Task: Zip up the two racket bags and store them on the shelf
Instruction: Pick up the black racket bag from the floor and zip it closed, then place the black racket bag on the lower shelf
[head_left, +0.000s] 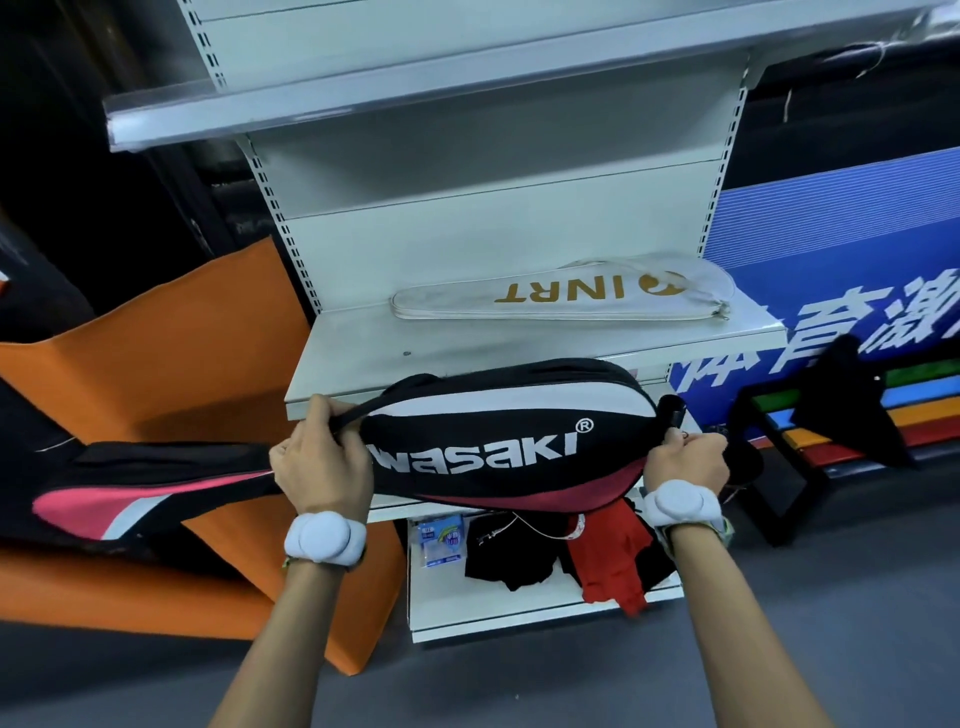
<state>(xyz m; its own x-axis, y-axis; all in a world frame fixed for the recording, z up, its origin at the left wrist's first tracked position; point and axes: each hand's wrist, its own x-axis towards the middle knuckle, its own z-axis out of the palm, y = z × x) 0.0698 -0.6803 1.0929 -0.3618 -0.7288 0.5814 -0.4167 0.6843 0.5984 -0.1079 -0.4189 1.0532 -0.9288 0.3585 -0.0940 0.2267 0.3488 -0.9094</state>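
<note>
- The left hand (319, 457) is closed around the dark strap and the narrowing part of the black racket bag (498, 441), fingers curled over the strap where it leaves the bag's top edge.
- The right hand (688, 460) is closed at the bag's rounded wide end, pinching something small there; what exactly it pinches is too small to tell.
- The black racket bag hangs level between the two hands, just in front of the front edge of the shelf (363, 358), with white lettering and a pink-red band facing the camera. Its narrow end runs out past the left hand, with a pink and white patch.
- The white racket bag (566, 291) lies flat on the shelf, beyond both hands and a little toward the right hand's side, with gold letters on it. Its wide end points to the right-hand side.
- White padded bands sit on both wrists.
- Below the hands, a lower shelf board (519, 618) carries black cloth (514, 556), red cloth (608, 561) and a small blue packet (441, 540).
- An orange panel (208, 353) stands beyond the left hand.
- A black bench frame (769, 467) stands out past the right hand.
</note>
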